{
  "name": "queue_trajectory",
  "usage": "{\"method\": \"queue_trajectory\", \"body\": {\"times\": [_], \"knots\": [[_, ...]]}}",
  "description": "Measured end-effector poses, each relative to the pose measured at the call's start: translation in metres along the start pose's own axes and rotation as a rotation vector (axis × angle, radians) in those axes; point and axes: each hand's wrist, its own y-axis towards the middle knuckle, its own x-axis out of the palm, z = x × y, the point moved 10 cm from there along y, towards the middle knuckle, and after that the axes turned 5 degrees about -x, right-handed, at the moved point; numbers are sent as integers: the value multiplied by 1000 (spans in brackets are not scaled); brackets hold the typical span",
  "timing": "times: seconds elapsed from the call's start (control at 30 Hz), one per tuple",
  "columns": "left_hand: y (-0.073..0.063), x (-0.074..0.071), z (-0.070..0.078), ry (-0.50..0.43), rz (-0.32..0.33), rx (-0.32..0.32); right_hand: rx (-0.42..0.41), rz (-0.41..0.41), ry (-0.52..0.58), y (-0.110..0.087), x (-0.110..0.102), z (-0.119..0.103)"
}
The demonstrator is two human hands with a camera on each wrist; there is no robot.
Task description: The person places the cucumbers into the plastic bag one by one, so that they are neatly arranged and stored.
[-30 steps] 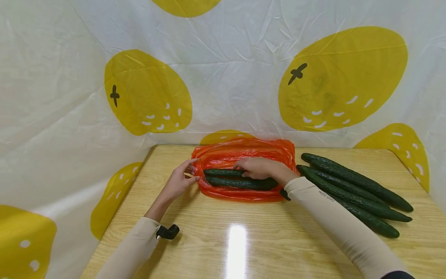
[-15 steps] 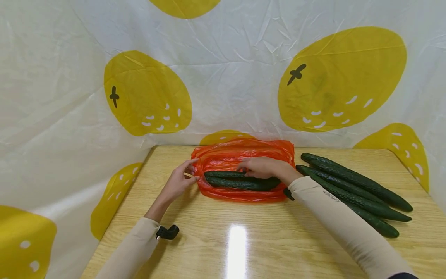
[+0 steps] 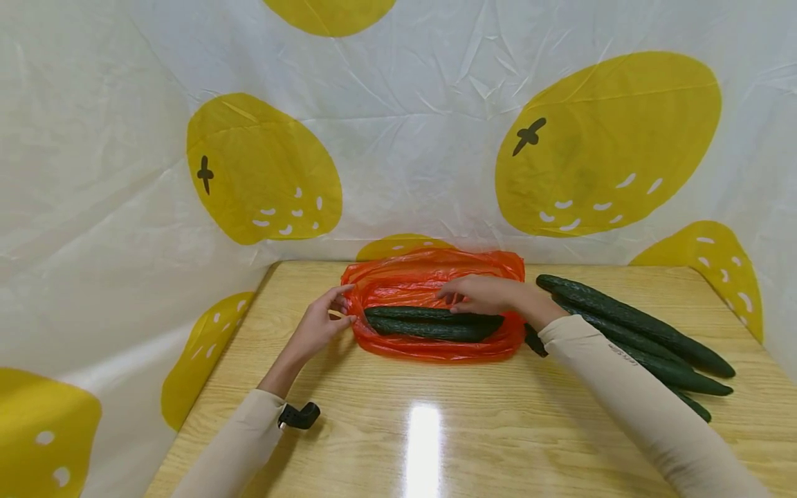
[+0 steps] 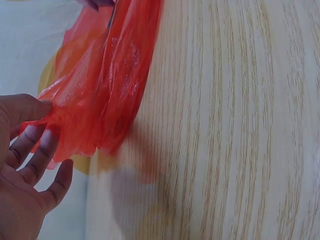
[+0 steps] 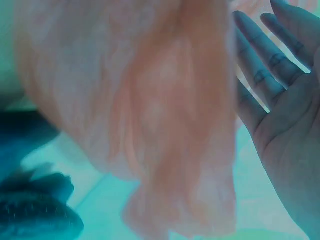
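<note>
Two dark green cucumbers [image 3: 429, 328] lie side by side in a red plastic bag [image 3: 436, 351] whose mouth faces up. My left hand [image 3: 319, 319] is at the bag's left end, thumb and index finger spread apart and touching the film. In the left wrist view, fingers [image 4: 37, 160] of that hand are at the bag's crumpled edge, some tinted red by the film. My right hand [image 3: 482, 294] hovers over the right part of the cucumbers, holding nothing. Its fingers [image 5: 267, 65] look extended in the right wrist view, partly hidden by the blurred bag.
Several more cucumbers [image 3: 641, 321] lie slanted on the wooden table [image 3: 349, 429] to the right, partly behind my right sleeve [image 3: 616, 387]. A white curtain [image 3: 411, 159] with yellow fruit prints hangs behind the table. A black wrist camera [image 3: 300, 415] sticks out from my left sleeve.
My right hand has come off the cucumbers in the bag and moved right and slightly up. The left hand has stayed at the bag's end.
</note>
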Motion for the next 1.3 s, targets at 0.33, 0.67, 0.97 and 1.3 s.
{"method": "queue_trajectory", "body": {"times": [0.33,0.67,0.97,1.3], "knots": [[2,0,-2,-13,-11,-8,-54,68,40,-32,-27,-15],[1,0,-3,-7,-13,-13,-13,107,75,-61,-36,-8],[2,1,-3,-15,-16,-16,30,157,26,-89,-44,0],[-14,-3,33,3,-40,-23,41,244,9,-117,-59,5]]}}
